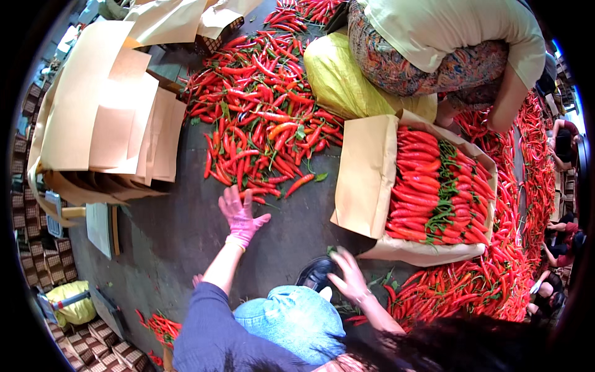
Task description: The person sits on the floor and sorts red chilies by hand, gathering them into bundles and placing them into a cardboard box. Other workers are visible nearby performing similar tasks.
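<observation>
My left hand (242, 218), in a pink glove, is open with fingers spread. Its fingertips are at the near edge of a heap of red chili peppers (257, 118) on the dark floor; nothing shows in its grasp. My right hand (350, 277) is bare, with something thin round the wrist. Its fingers stretch out, holding nothing visible, between a black shoe (317, 273) and a paper-lined box (365, 177). Inside the box, chili peppers (415, 186) lie in neat rows, their green stems meeting along the middle. One paper flap folds out to the left.
Brown paper sheets (114, 118) stand stacked at left. A person in patterned trousers (427, 62) bends beyond the box, beside a yellow sack (334, 77). More loose chilies (458, 288) spread along the right. Checked cartons (31, 232) line the far left, near a yellow bag (71, 301).
</observation>
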Motion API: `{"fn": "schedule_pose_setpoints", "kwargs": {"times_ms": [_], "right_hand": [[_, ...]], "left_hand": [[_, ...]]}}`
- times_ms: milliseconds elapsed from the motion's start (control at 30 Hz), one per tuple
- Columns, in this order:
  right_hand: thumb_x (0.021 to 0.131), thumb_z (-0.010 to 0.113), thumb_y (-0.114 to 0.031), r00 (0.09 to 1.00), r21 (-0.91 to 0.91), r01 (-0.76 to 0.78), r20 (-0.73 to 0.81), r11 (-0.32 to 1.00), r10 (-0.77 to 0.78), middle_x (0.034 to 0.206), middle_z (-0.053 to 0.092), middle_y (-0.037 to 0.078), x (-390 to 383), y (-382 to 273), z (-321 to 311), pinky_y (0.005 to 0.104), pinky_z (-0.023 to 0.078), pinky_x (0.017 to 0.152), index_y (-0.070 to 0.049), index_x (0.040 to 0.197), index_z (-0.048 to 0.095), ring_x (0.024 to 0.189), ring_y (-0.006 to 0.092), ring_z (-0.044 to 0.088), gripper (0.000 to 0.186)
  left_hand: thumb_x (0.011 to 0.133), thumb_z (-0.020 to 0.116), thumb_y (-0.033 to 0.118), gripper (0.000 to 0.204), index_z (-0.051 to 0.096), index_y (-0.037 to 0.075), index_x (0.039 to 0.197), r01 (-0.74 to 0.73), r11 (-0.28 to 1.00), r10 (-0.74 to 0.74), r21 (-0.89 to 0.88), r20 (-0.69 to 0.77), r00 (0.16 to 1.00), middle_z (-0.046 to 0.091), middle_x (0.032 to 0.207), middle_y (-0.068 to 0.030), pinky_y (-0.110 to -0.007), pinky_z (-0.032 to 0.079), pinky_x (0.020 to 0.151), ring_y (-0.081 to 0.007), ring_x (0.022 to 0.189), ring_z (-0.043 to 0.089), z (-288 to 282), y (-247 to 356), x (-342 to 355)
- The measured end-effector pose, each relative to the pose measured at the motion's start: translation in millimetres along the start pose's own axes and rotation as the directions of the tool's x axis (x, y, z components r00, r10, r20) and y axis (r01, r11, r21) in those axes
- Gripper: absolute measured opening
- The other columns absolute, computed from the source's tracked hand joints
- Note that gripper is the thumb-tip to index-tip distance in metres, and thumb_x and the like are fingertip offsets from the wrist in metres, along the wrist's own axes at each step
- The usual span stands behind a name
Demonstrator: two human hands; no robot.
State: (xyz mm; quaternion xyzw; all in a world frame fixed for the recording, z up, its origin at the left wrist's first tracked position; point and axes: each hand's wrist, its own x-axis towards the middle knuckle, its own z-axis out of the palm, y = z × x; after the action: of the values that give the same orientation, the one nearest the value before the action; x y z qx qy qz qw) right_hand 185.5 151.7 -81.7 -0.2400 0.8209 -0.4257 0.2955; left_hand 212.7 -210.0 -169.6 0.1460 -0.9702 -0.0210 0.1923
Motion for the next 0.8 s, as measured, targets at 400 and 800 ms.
{"fn": "schedule_pose_setpoints", "kwargs": {"times_ms": [400,800], "right_hand": [[0.074,0.072,-0.038,0.977,-0.506,-0.068,-0.210,0.860,-0.046,0.146,0.024,0.021,413,-33,83,0.0676,0.033,0.095,-0.037,0.141,0.034,0.129,0.0484,0.029,0.077],[0.080,0.062,-0.017,0.862,-0.080,0.392,-0.316,0.916,-0.396,0.122,0.056,0.016,307,-138,11,0.0421,0.051,0.084,-0.008,0.122,0.053,0.101,0.0354,0.061,0.044]], "left_hand": [[0.050,0.078,0.063,0.113,0.035,0.012,0.141,0.488,0.857,-0.506,0.164,0.090,0.858,0.011,0.148,-0.0321,-0.066,0.025,0.101,-0.0526,0.135,0.016,116,-32,179],[0.076,0.067,0.039,0.069,0.045,0.008,0.133,0.395,0.908,-0.416,-0.137,-0.186,0.890,0.046,0.131,-0.0155,-0.043,0.036,0.102,-0.0314,0.120,0.046,48,-92,183]]}}
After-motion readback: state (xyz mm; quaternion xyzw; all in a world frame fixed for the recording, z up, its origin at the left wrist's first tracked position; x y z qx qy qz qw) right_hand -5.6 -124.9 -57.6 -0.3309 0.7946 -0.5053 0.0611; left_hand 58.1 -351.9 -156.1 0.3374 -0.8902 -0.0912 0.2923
